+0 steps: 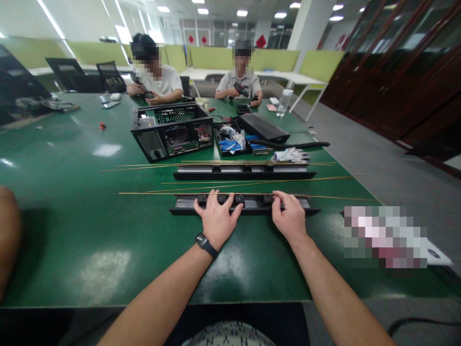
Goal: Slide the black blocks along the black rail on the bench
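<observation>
Rail (255, 211) and black blocks (239, 198) lie beneath the left grip (218, 216), which spreads wide, seemingly steadying them. The right grip (291, 216) curls at the rightmost block (265, 199); whether clamped, I cannot tell.

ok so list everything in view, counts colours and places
table: one, green, centre
rails: two, black-grey, one behind another
blocks: at least four, black, on near rail
rods: several, gold, alongside rails
computer case: one, black, beyond far rail
tray: one, black, right of case
gloves: several, white-blue, in and near tray
tube: one, black, right of tray
bottle: one, clear, far right tabletop
co-workers: two, light tops, across table
drill: one, dark, right co-worker's hand
partitions: several, lime, background
cabinets: count unclear, brown, right
pixelated item: one, white-pink, table's right
watch: one, dark, below left grip
left grip: one, bare, over blocks
right grip: one, bare, at rightmost block
</observation>
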`<state>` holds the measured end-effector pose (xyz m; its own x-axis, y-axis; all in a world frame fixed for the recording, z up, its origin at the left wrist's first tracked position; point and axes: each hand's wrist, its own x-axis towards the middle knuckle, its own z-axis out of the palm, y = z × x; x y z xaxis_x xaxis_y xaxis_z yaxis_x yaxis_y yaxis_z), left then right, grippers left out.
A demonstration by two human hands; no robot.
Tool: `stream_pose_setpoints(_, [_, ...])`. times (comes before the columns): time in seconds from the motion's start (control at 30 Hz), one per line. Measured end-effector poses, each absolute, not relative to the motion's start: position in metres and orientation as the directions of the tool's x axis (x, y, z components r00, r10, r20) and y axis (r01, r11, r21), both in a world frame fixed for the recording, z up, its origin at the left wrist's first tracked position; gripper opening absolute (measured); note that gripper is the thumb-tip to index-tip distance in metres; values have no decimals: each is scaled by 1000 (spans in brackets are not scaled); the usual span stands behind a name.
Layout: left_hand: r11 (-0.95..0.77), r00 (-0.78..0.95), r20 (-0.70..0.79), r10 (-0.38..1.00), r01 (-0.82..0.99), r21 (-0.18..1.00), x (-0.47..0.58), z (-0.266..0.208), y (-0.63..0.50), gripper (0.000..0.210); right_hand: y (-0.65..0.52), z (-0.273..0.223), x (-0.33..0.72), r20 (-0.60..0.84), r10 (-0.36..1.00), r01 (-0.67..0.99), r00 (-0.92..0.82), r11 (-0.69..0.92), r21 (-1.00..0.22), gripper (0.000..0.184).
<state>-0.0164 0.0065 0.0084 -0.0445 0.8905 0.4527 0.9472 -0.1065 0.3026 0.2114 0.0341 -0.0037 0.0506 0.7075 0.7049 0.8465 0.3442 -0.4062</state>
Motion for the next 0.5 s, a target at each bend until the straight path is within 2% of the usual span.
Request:
stream_pose_setpoints(0.2, [-103, -49, 457, 888, 947, 303, -17, 7, 7, 41, 35, -6, 214, 667, 740, 833, 85, 314, -455, 27])
stream_pose_setpoints(0.4, [-107, -45, 451, 892, 946, 306, -17, 7, 7, 41, 43, -9, 240, 615, 728, 871, 303, 50, -489, 30])
stream_pose_setpoints(0.5, [-105, -50, 452, 890, 945, 311, -17, 7, 7, 41, 44, -9, 244, 621, 711, 883, 329, 2, -469, 28])
